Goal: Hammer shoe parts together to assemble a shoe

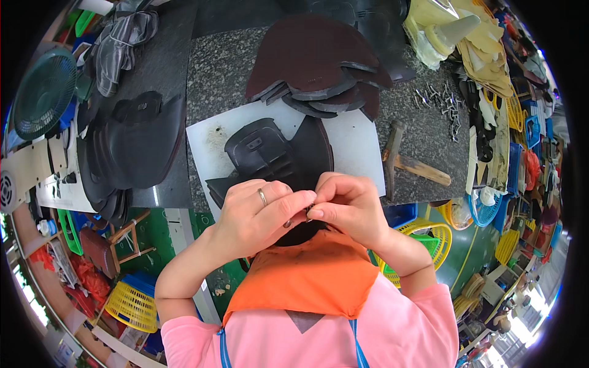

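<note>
My left hand [261,214], a ring on one finger, and my right hand [350,205] meet at the front edge of the worktable. Both are closed, thumbs and fingers pinched together around a small dark metal fitting [308,210], mostly hidden by the fingertips. Just beyond them, a black leather piece [254,144] with a flap and a small metal plate lies on a white board [211,135]. Part of this black work runs under my hands toward me. Behind it rests a stack of dark brown curved panels [313,58].
Right of the board lies a hammer [420,168] with a wooden handle. Small metal fittings [445,104] are scattered beyond it. Stacked black panels [135,144] hang over the table's left edge. A green fan [44,93] stands far left; a yellow basket [438,236] sits below right.
</note>
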